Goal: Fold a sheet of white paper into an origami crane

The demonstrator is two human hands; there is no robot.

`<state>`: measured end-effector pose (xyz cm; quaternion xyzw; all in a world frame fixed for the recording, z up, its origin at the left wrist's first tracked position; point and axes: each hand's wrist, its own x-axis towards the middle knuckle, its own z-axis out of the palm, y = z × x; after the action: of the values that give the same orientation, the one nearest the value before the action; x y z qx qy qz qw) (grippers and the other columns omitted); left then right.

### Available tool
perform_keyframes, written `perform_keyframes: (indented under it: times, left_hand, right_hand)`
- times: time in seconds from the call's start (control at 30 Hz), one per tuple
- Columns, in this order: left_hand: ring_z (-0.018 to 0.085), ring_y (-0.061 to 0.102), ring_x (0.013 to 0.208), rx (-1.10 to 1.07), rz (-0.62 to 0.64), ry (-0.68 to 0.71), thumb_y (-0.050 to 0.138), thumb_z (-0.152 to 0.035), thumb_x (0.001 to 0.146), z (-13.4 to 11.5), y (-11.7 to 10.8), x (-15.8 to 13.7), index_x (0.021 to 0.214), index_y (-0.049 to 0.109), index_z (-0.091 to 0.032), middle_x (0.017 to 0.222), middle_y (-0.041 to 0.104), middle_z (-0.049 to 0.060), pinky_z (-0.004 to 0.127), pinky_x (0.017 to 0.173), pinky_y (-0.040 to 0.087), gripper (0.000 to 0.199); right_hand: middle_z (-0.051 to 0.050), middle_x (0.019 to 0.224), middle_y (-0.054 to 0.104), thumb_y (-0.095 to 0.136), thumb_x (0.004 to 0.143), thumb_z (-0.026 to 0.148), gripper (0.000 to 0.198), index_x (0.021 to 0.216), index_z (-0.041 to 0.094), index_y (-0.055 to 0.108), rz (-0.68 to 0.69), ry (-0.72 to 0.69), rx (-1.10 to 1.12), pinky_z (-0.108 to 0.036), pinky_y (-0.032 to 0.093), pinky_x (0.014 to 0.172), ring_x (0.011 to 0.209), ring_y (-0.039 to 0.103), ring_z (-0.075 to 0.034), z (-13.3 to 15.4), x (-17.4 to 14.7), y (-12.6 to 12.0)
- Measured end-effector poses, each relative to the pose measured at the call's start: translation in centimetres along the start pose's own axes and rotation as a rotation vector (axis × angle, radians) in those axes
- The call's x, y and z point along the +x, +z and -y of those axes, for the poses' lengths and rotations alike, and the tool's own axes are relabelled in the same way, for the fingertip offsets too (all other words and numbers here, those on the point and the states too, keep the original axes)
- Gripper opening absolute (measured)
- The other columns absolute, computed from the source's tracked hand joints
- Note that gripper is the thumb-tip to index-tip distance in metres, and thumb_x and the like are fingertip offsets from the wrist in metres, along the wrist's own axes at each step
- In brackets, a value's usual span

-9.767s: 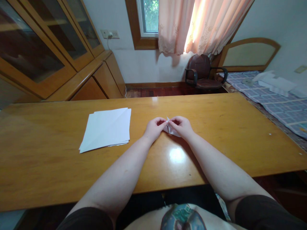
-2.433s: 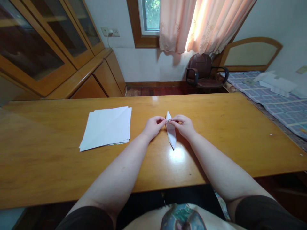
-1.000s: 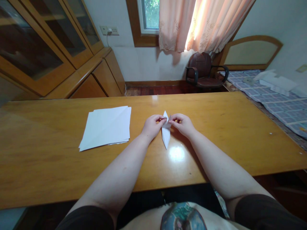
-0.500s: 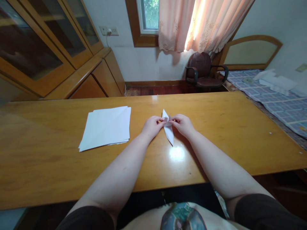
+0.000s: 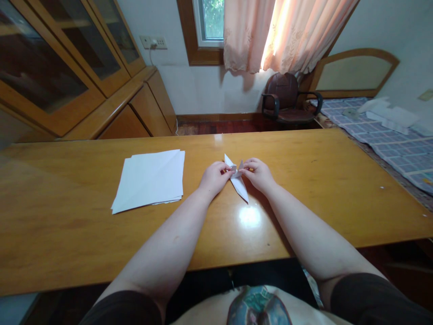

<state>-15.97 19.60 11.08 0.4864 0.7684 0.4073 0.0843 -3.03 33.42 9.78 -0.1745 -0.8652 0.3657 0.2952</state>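
Observation:
Between my hands, a piece of folded white paper (image 5: 239, 186) lies aslant over the tabletop, long and narrow with pointed ends and small flaps standing up at its middle. My left hand (image 5: 216, 177) pinches the left flap between thumb and fingers. On the opposite side, my right hand (image 5: 257, 174) has the right flap pinched the same way. The fingertips partly cover the paper's centre, so its inner folds are hidden.
A stack of white paper sheets (image 5: 150, 180) lies to the left on the wooden table (image 5: 74, 243). Beyond the table are a brown armchair (image 5: 286, 97), a wooden cabinet (image 5: 111, 113) on the left and a bed (image 5: 382, 131) on the right.
The folded paper has turned slightly, its far tip moving left and its near tip right. Both hands keep their pinch, and the right hand has risen a little.

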Motion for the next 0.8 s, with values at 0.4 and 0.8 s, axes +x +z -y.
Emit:
perform_keyframes:
  times: [0.4,0.8]
  left_hand:
    - [0.014,0.056,0.071,-0.039,0.040,0.032,0.058,-0.031,0.080,-0.4,-0.1,-0.3,0.084,0.066,-0.020,0.080,0.064,0.001,0.026,0.066,0.043,0.014]
    - [0.014,0.061,0.077,-0.385,-0.114,-0.278,0.064,-0.037,0.076,1.4,0.1,0.4,0.116,0.054,-0.016,0.109,0.063,0.010,0.029,0.074,0.048,0.046]
  right_hand:
    - [-0.001,0.073,0.060,0.061,0.080,0.027,0.010,0.077,0.020,0.067,0.041,-0.043,0.010,-0.026,0.039,0.063,0.067,0.051,-0.013,0.5,0.0,-0.4]
    - [-0.003,0.089,0.062,0.061,0.079,0.026,0.008,0.079,0.021,0.068,0.174,-0.057,0.243,-0.029,0.044,0.072,0.085,0.057,-0.016,0.9,0.1,-0.6]
